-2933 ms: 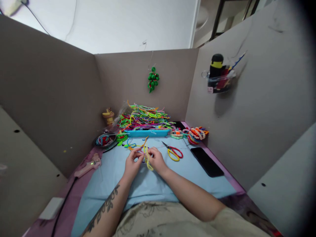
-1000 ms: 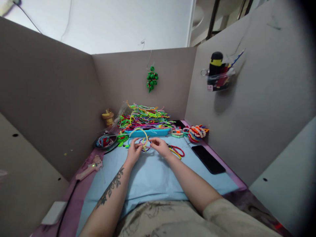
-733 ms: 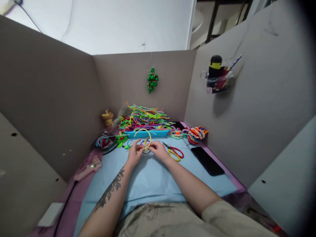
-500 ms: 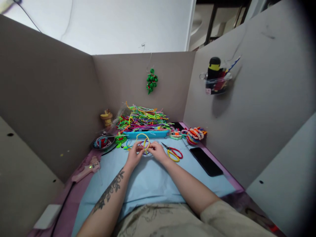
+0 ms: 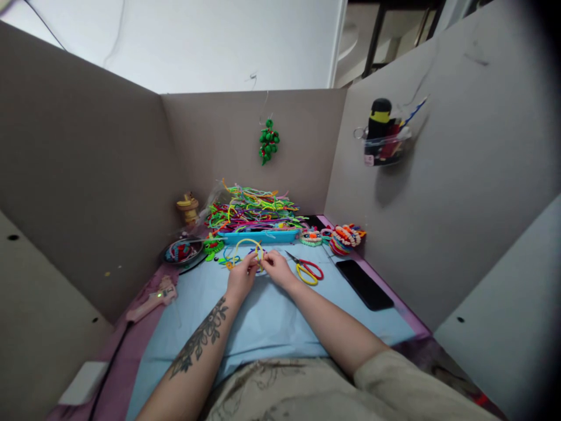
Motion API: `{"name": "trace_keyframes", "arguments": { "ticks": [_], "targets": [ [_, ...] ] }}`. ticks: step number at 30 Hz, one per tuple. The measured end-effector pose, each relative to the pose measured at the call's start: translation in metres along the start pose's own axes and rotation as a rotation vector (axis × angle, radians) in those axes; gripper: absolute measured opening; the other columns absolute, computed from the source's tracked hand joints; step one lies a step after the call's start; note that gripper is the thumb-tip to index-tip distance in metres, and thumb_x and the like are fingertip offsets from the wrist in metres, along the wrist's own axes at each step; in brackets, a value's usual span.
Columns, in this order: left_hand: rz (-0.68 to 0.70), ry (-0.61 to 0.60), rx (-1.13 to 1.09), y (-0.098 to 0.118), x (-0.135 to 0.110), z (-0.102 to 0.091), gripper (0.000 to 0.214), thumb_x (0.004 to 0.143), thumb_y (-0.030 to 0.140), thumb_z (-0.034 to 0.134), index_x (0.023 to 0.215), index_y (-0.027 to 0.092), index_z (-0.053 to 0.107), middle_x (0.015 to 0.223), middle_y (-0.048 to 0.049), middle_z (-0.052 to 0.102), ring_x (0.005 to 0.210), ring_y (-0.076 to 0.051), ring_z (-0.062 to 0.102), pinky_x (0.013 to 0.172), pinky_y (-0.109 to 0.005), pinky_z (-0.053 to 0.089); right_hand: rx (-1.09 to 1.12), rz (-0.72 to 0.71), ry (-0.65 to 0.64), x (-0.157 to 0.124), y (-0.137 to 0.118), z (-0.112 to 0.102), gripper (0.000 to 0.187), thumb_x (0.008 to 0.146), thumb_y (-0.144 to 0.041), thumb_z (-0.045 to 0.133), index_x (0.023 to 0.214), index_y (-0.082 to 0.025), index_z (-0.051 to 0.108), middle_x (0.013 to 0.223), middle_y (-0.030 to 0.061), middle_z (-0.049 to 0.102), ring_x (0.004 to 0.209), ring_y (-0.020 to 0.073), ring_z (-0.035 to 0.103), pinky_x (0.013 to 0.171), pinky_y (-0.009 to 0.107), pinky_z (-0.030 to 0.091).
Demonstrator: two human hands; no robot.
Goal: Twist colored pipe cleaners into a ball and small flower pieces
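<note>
My left hand (image 5: 241, 279) and my right hand (image 5: 276, 269) meet over the light blue mat (image 5: 267, 321), fingers pinched together on a yellow pipe cleaner (image 5: 248, 244) bent into a loop that arcs up between them. A few bent pipe cleaners, blue and orange, (image 5: 230, 260) lie on the mat just left of my left hand. Red and yellow scissors (image 5: 305, 270) rest on the mat just right of my right hand.
A heap of coloured pipe cleaners (image 5: 252, 211) lies behind a blue tray (image 5: 259, 235). Finished woven pieces (image 5: 344, 238) and a black phone (image 5: 363, 284) sit at right, a small bowl (image 5: 181, 251) and pink glue gun (image 5: 151, 297) at left. Cardboard walls enclose the desk.
The hands moved from nearer me toward the tray. The yellow pipe cleaner, which hung down in strands, is now bent into an arched loop, and the hands have closed in on it.
</note>
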State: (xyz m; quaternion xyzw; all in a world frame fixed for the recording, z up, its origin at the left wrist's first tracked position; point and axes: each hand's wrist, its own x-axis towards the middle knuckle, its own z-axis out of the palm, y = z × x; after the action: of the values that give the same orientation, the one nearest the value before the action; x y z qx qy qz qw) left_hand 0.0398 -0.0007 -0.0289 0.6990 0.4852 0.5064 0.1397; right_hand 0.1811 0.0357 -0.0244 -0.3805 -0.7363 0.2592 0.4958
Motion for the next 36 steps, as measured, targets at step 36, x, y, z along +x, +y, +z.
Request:
{"name": "trace_keyframes", "arguments": {
  "ticks": [36],
  "targets": [
    [0.098,0.119,0.024,-0.002,0.002,-0.004,0.025,0.080,0.023,0.050,0.105,0.019,0.053,0.099,-0.0080,0.062,0.091,-0.018,0.058,0.075,-0.031,0.048,0.181,0.092,0.025,0.003,0.009,-0.003,0.019,0.074,-0.030,0.055,0.059,-0.018,0.059,0.099,0.0046,0.051,0.098,0.0157,0.049,0.089,0.028,0.036]
  ]
}}
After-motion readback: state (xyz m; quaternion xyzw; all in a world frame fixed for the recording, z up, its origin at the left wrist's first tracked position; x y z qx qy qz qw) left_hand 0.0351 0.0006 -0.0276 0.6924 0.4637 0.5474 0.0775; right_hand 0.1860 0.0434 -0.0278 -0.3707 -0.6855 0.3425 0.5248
